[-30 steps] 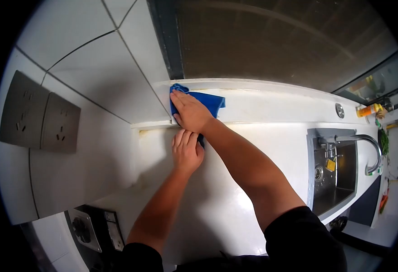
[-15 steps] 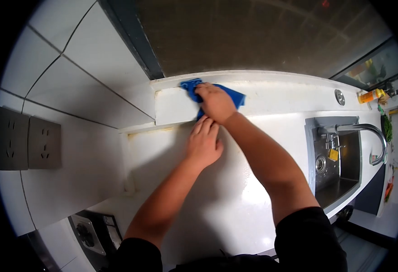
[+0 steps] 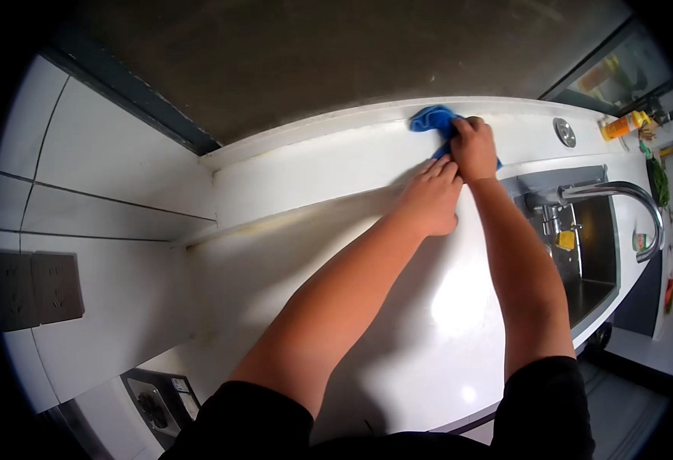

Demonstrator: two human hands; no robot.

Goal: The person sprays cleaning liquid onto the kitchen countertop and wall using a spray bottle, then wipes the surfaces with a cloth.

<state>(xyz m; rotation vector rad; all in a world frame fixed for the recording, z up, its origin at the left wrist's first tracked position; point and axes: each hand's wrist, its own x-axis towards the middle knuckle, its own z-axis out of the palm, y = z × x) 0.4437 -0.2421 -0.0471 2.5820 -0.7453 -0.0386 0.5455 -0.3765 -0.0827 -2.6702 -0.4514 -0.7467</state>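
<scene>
A crumpled blue cloth (image 3: pixel 433 119) lies on the raised white ledge (image 3: pixel 313 165) below the dark window. My right hand (image 3: pixel 474 149) is closed on the cloth and presses it against the ledge; part of it pokes out on either side. Just below and to the left, my left hand (image 3: pixel 432 199) reaches to the ledge's front edge. Its fingers are stretched out, with the tips touching the cloth's lower part close to my right hand. Whether those fingertips pinch any fabric is hidden.
Right of my arms is a steel sink (image 3: pixel 593 284) with a curved faucet (image 3: pixel 643 203) and a yellow sponge (image 3: pixel 566 241). A round metal drain piece (image 3: pixel 564 132) and a yellow-orange bottle (image 3: pixel 624 125) sit along the ledge. Wall sockets (image 3: pixel 56 286) and a stove (image 3: pixel 152 402) are at left.
Both hands and the blue cloth have slid right along the ledge, from near the left corner to close by the sink. The camera view has shifted slightly.
</scene>
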